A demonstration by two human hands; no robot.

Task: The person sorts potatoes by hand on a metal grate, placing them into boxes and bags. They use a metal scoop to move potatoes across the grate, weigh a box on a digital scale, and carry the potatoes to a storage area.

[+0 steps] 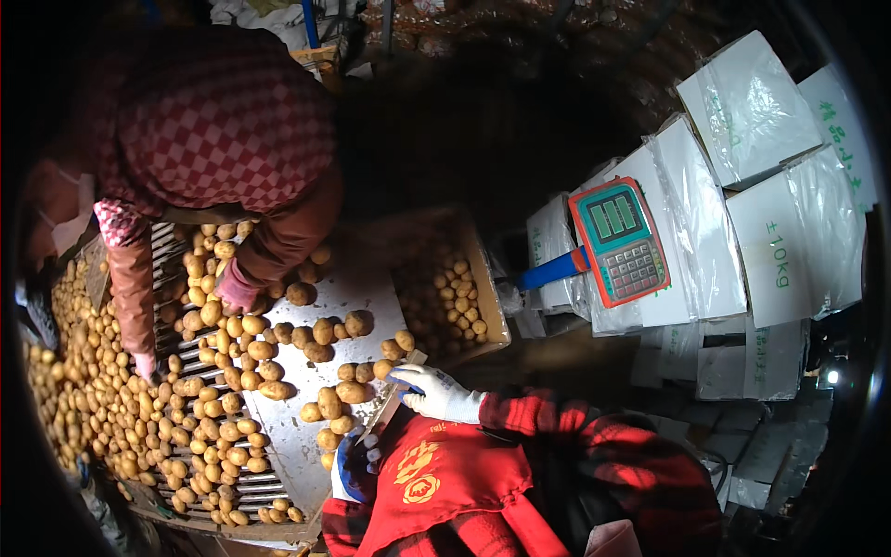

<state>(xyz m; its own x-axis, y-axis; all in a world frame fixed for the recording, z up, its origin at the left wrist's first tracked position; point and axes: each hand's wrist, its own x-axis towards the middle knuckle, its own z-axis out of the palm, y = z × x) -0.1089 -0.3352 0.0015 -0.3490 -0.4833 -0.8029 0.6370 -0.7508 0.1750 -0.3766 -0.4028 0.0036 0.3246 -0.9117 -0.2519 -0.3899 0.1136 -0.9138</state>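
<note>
My right hand [440,394], in a white knit glove with a blue coating, reaches over the wooden edge strip [387,398] of a metal sorting table [296,411]. Its fingertips are beside a potato [382,369], with thumb and fingers a little apart. Lower down, my left hand [353,465], gloved in blue and white, has its fingers curled close to the same edge. Whether anything is inside its grasp is hidden. Several loose potatoes [329,402] lie on the metal just beyond both hands. My red apron [445,466] presses near the edge.
Across the table a co-worker in a checked top [230,132] reaches among potatoes with pink-gloved hands [238,287]. Many potatoes cover a slatted rack [261,484] on the left. A carton [495,299] holds potatoes. A scale display [618,240] stands before stacked white boxes [800,237].
</note>
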